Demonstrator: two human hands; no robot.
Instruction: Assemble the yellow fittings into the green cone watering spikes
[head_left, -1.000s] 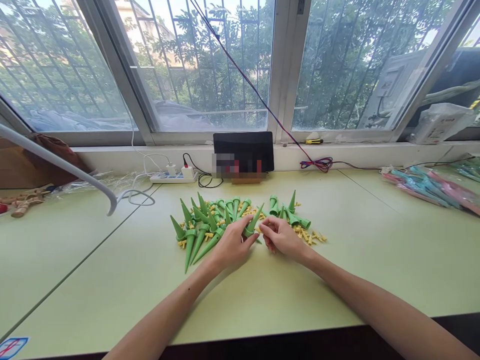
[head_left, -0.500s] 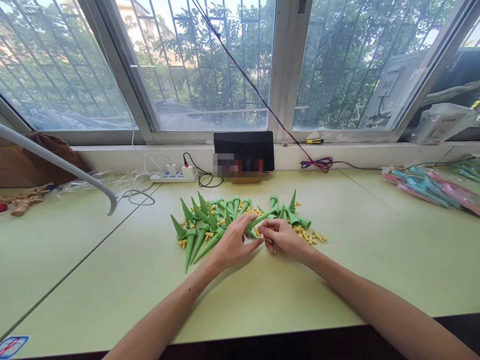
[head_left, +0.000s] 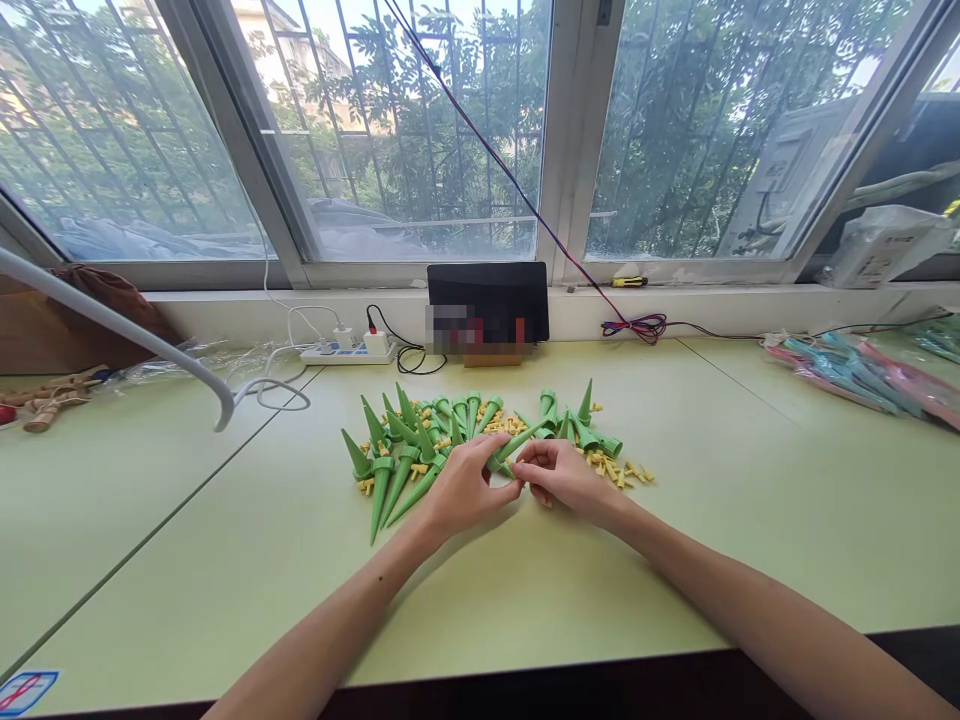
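Note:
My left hand (head_left: 466,487) is closed round the collar end of a green plant watering spike (head_left: 523,437), whose tip points up and to the right. Against that spike, the fingertips of my right hand (head_left: 564,475) pinch a small yellow valve (head_left: 510,463), mostly hidden by the fingers. I cannot tell how far it sits in the spike. More green spikes (head_left: 381,495) stand and lie to the left of and behind my hands. Loose yellow valves (head_left: 611,470) are heaped to the right of my right hand, and others lie among the spikes.
A dark tablet (head_left: 487,290) leans at the back of the pale green table (head_left: 600,610). A white power strip (head_left: 349,352) with cables stands left of it. The white curved arm (head_left: 142,320) reaches in at left. Bagged pink and blue items (head_left: 862,372) lie far right.
My right hand has shifted slightly left, bringing the yellow valve up against the green spike. My left hand keeps its hold on the spike and has barely moved.

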